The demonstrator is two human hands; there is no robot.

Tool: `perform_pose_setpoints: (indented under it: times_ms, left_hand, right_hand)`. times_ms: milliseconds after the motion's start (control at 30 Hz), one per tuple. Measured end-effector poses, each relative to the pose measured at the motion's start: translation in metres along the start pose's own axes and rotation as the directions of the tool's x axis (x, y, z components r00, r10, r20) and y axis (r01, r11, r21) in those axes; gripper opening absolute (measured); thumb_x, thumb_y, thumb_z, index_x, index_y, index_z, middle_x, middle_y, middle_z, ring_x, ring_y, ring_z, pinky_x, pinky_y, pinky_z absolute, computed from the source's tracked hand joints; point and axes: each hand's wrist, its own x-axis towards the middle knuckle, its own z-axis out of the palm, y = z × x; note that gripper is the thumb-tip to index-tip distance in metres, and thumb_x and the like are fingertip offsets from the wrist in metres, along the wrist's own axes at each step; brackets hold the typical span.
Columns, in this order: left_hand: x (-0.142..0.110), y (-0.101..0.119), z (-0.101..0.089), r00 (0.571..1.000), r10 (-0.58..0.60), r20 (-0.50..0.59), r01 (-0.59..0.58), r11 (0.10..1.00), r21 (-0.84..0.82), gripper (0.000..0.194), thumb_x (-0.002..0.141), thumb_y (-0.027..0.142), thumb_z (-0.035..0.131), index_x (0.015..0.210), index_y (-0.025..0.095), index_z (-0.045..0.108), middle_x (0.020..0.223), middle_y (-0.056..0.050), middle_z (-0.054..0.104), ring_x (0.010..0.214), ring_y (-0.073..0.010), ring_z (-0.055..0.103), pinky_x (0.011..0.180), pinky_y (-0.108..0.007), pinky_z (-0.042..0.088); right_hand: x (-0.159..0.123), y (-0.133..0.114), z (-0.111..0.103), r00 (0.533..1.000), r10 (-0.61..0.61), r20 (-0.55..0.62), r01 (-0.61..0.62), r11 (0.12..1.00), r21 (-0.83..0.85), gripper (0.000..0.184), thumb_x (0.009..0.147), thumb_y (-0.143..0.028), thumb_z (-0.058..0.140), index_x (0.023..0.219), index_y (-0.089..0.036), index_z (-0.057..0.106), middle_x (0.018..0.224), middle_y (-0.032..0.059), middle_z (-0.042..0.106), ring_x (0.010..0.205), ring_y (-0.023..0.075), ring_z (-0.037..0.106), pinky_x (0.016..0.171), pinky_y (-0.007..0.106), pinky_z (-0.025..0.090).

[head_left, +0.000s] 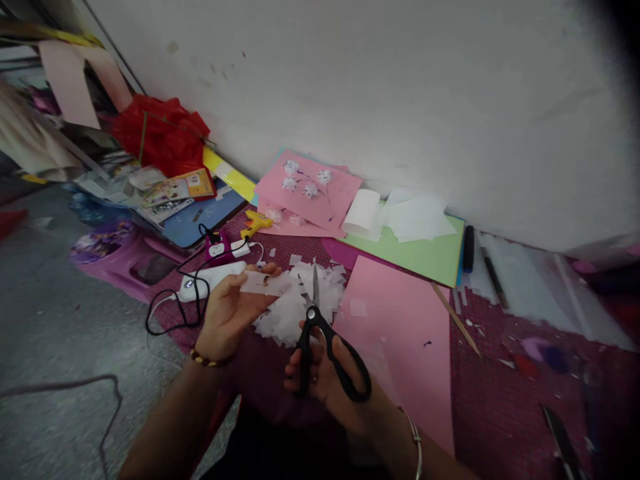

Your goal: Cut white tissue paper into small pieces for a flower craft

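Note:
Between the thumb and fingers of my left hand [231, 308] is a thin white paper strip [261, 283], its free end pointing toward the scissors. My right hand [334, 380] grips black-handled scissors [313, 313], fingers through the handle loops. The blades stand apart and point away from me, a little right of the strip's end. Beneath and beyond both hands lies a heap of small white paper pieces [320, 297]. To the right, a large pink sheet [400, 320] carries a few loose white scraps.
A yellow glue gun [256, 223] lies behind a white power strip [213, 280] with tangled black cable. Pink cards with white paper flowers [310, 190] lean near the wall, beside a white paper roll [362, 213]. A pencil [456, 319] and a cutter knife [563, 437] lie right.

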Motion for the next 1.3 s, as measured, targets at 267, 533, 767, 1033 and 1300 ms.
perform_pose_setpoints:
  times_ms: [267, 533, 767, 1033, 1300]
  left_hand:
    - [-0.002, -0.019, 0.004, 0.999, 0.009, 0.045, -0.008, 1.0, -0.025, 0.009, 0.074, 0.02, 0.061, 0.08, 0.02, 0.067, 0.098, -0.006, 0.076, 0.1, -0.0233, 0.07, 0.091, -0.044, 0.06]
    - [-0.002, -0.025, -0.005, 0.993, 0.065, 0.094, -0.068, 0.997, 0.033, 0.007, 0.077, 0.023, 0.061, 0.081, 0.022, 0.066, 0.099, -0.003, 0.075, 0.105, -0.0207, 0.069, 0.093, -0.04, 0.059]
    - [-0.003, -0.028, -0.007, 0.991, 0.083, 0.104, -0.085, 0.996, 0.012, 0.007, 0.077, 0.023, 0.063, 0.083, 0.022, 0.068, 0.099, -0.002, 0.075, 0.105, -0.0207, 0.069, 0.099, -0.045, 0.057]
    - [0.005, -0.017, 0.011, 0.998, 0.055, 0.002, -0.055, 0.991, -0.123, 0.01, 0.07, 0.015, 0.064, 0.078, 0.017, 0.069, 0.095, -0.008, 0.077, 0.099, -0.0245, 0.071, 0.098, -0.048, 0.056]
    - [0.021, -0.012, 0.032, 0.987, 0.147, 0.06, -0.136, 0.978, -0.161, 0.01, 0.071, 0.012, 0.062, 0.075, 0.019, 0.068, 0.092, -0.006, 0.077, 0.098, -0.0237, 0.071, 0.11, -0.051, 0.048]
  right_hand:
    - [0.0, 0.006, -0.002, 1.0, 0.022, -0.014, -0.021, 1.0, 0.01, 0.06, 0.081, -0.061, 0.074, 0.123, -0.02, 0.06, 0.093, 0.0077, 0.074, 0.086, 0.0224, 0.072, 0.086, 0.043, 0.055]
    - [-0.002, 0.001, 0.008, 0.998, 0.01, -0.055, -0.01, 1.0, 0.002, 0.068, 0.076, -0.063, 0.078, 0.126, -0.021, 0.059, 0.085, 0.0032, 0.072, 0.072, 0.0163, 0.068, 0.075, 0.038, 0.059]
    - [-0.006, 0.0, 0.014, 0.987, -0.096, -0.126, 0.07, 0.978, -0.197, 0.049, 0.084, -0.066, 0.068, 0.097, -0.019, 0.065, 0.072, -0.0018, 0.062, 0.051, 0.0079, 0.052, 0.053, 0.027, 0.057]
    - [-0.015, -0.001, -0.004, 0.999, -0.034, -0.041, 0.03, 0.996, -0.085, 0.061, 0.084, -0.058, 0.073, 0.128, -0.018, 0.061, 0.095, 0.0071, 0.073, 0.082, 0.0191, 0.069, 0.086, 0.041, 0.056]
    - [-0.023, 0.007, -0.012, 0.996, 0.064, -0.055, -0.066, 0.997, -0.044, 0.061, 0.084, -0.056, 0.075, 0.129, -0.017, 0.062, 0.096, 0.0078, 0.074, 0.084, 0.0199, 0.071, 0.085, 0.039, 0.055]
